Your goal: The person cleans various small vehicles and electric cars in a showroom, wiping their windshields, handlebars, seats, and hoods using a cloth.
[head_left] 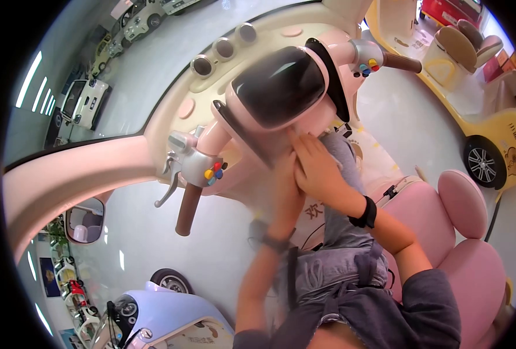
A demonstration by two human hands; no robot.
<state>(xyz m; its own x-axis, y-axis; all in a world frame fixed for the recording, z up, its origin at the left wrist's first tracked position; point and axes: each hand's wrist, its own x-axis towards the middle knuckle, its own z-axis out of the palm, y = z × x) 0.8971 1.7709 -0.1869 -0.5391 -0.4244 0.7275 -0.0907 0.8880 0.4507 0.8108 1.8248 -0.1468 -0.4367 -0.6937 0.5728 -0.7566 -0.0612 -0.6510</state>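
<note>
Both my hands are close together below the dark display [280, 87] of a pink handlebar console. My right hand [322, 171], with a black band at its wrist, has its fingers stretched out towards the console's underside and overlaps my left hand. My left hand [287, 189] is smeared by motion and its fingers are partly hidden, so I cannot tell what they hold, if anything. The left brown handlebar grip [189, 212] and the right brown grip [403, 62] stand apart from my hands. Coloured buttons [214, 171] sit beside the left grip, near a silver brake lever [169, 189].
A pink seat [421, 215] is beside me on the right. The pink windscreen frame [89, 168] and a side mirror [86, 220] are on the left. A yellow vehicle [496, 139] stands at right, a light-blue one [165, 317] at lower left.
</note>
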